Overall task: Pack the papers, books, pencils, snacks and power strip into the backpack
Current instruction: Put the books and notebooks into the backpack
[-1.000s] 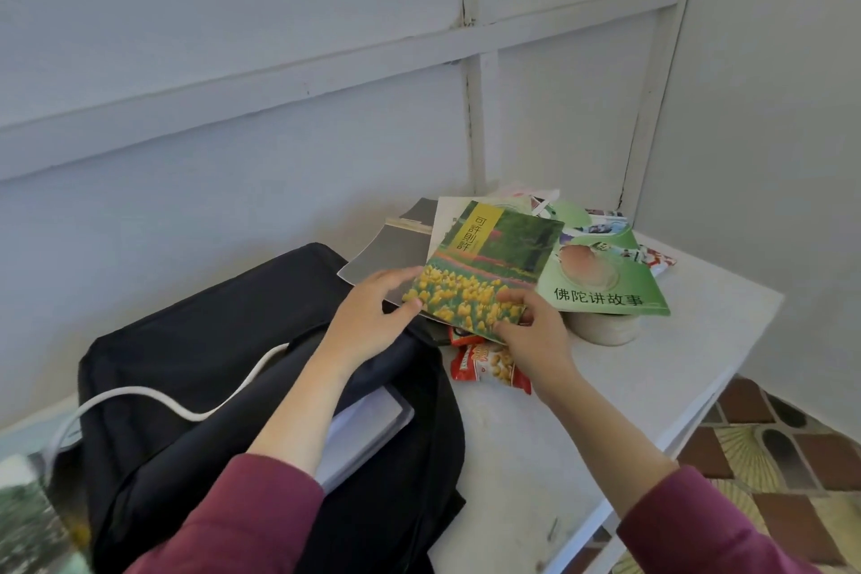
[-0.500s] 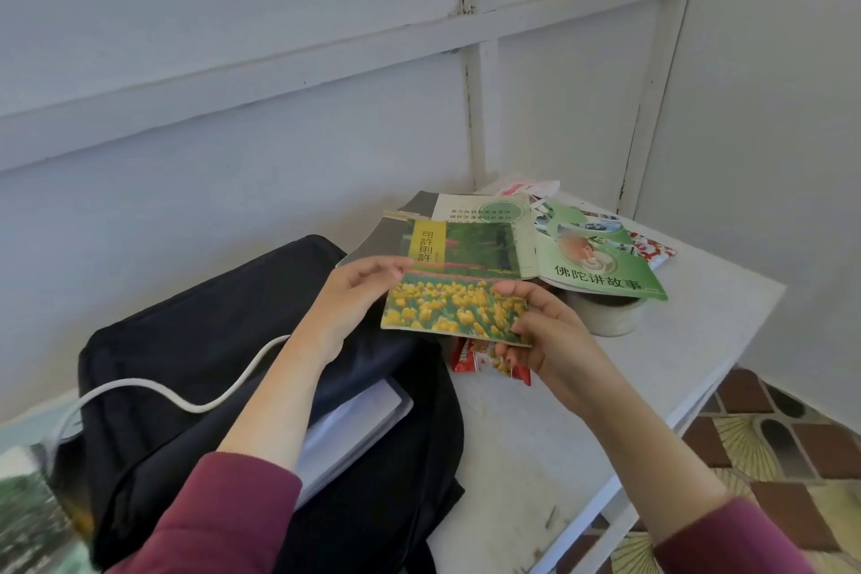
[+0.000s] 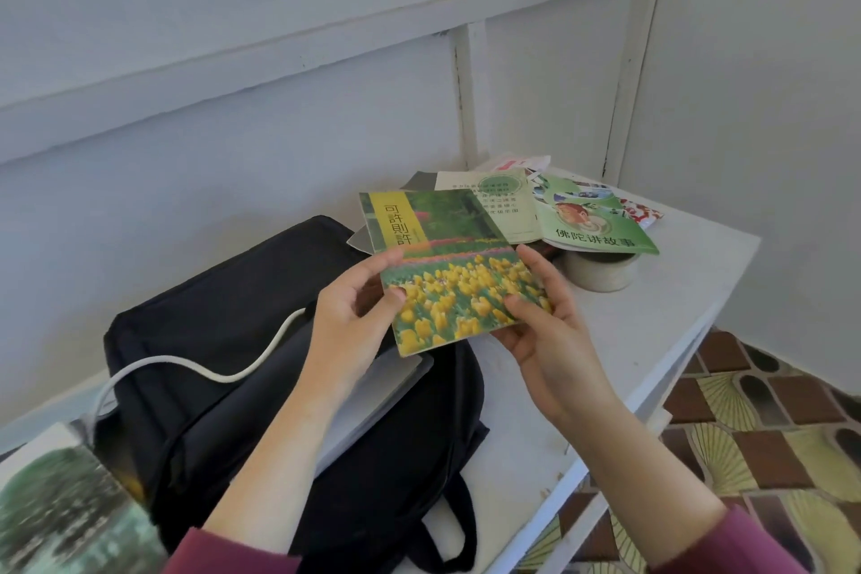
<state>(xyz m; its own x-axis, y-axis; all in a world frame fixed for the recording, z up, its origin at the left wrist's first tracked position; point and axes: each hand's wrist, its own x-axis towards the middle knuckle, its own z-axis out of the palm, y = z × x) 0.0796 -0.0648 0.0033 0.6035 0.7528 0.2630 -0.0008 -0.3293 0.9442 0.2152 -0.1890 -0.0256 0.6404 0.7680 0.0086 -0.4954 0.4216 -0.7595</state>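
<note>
- Both hands are on one item: the tulip book (image 3: 447, 275), cover up and tilted toward the wearer; it is held in the air just above the open mouth of the backpack (image 3: 242, 308), clear of the pile behind it.
- left hand (image 3: 349, 322): thumb on the cover at the left edge, fingers curled behind; grasping the book.
- right hand (image 3: 550, 336): thumb on the right edge, fingers under the lower corner; likewise grasping it.
- The backpack lies flat on the desk (image 3: 675, 289) with its mouth toward the right; white sheets (image 3: 386, 392) sit in the opening, partly sticking out; judged: papers in, not yet pushed home.
- A white cable (image 3: 186, 366) runs over the top of the bag toward the lower left; the power strip body cannot be made out, so packed or not, cannot tell.
- At the back corner of the desk: pale booklet (image 3: 503, 205) and green booklet (image 3: 601, 224), overlapping, with a grey cover showing beneath; the green one rests on a round pot (image 3: 601, 273); a snack packet (image 3: 643, 212) peeks out behind.
- A blurred book (image 3: 60, 513) shows at the lower left, just beside the bag; whether it counts as packed is unclear.
- Pencils: none visible; hidden or out of view.
- Judgement on progress: early to middle; papers done; one book in hand, about to go in; at least two booklets, the snacks and the pencils are left, and the power strip is unconfirmed.
- Next move calls for sliding the book flat alongside the sheets; risk: catching the protruding sheet edges.
</note>
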